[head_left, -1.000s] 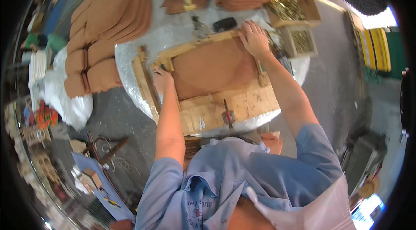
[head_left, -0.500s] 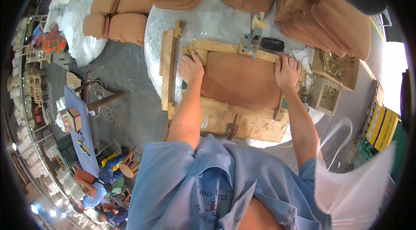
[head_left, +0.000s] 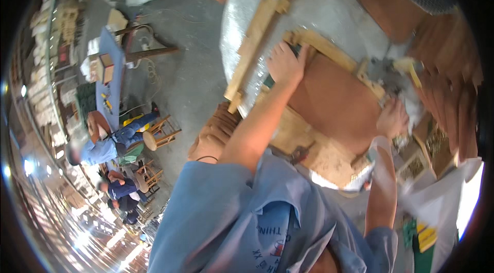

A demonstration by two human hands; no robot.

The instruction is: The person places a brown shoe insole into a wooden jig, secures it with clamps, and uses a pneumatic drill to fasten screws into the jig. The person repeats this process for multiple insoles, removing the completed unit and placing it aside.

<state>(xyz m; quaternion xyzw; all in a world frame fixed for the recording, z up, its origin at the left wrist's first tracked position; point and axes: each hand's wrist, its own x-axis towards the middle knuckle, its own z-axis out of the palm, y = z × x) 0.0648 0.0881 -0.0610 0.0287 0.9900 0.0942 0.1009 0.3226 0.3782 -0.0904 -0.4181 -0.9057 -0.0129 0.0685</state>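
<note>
Shows round table covered in shiny clear plastic, running to upper right. Carries big pile of brown sheets at far right—blurred. Has wooden board on near side of table, with wooden frame along it. Contains brown sheet lying flat inside frame, between both hands. Includes loose wood strips on left side of table, apart from frame. Also has open box of brass-coloured bits at right. Has left hand gripping frame's left corner, fingers curled over, thumb toward sheet. Has right hand at frame's right end, fingers bent—too blurred to tell if gripping. Includes yellow-handled clamp past frame's upper bar, blurred. Shows red-handled tool on board.
</note>
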